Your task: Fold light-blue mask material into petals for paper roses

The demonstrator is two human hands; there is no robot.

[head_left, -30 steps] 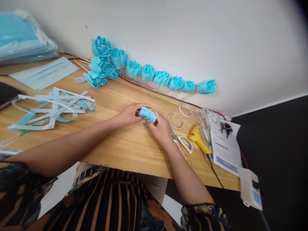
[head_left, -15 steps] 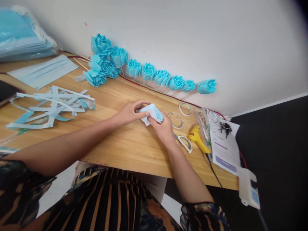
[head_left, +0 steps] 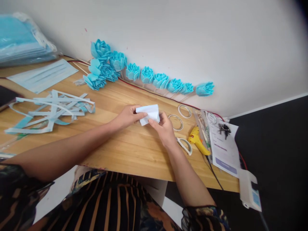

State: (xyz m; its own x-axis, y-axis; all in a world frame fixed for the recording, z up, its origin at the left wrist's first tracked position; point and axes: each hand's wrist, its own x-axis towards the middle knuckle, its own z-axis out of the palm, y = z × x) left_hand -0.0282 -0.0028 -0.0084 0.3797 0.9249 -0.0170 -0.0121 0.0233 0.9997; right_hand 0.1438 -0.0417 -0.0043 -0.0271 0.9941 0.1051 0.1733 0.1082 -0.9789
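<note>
Between my hands, above the middle of the wooden table (head_left: 134, 150), is a folded piece of pale blue and white face-mask fabric (head_left: 150, 113). My left hand (head_left: 131, 115) pinches its left side, thumb lying on the near face. On the other side, my right hand (head_left: 164, 126) grips the lower right edge between thumb and fingers. The fingers behind the fabric are partly hidden. Close to my right wrist lie scissors (head_left: 185, 146), their blades out of sight behind the hand. Two tape rolls (head_left: 176, 122) lie just right of my right hand.
Blue fabric flowers (head_left: 146, 75) on sticks line the wall. At left are cut strips (head_left: 54, 110), a flat mask sheet (head_left: 44, 75) and a bagged mask stack (head_left: 21, 40). Right: a yellow glue gun (head_left: 198, 140) with cord, a paper sheet (head_left: 222, 149), keys (head_left: 225, 129) and a white power socket (head_left: 250, 189).
The fabric has turned and flattened between my hands, so a broader pale face shows and the gathered blue end is no longer visible. The view has tipped slightly upward.
</note>
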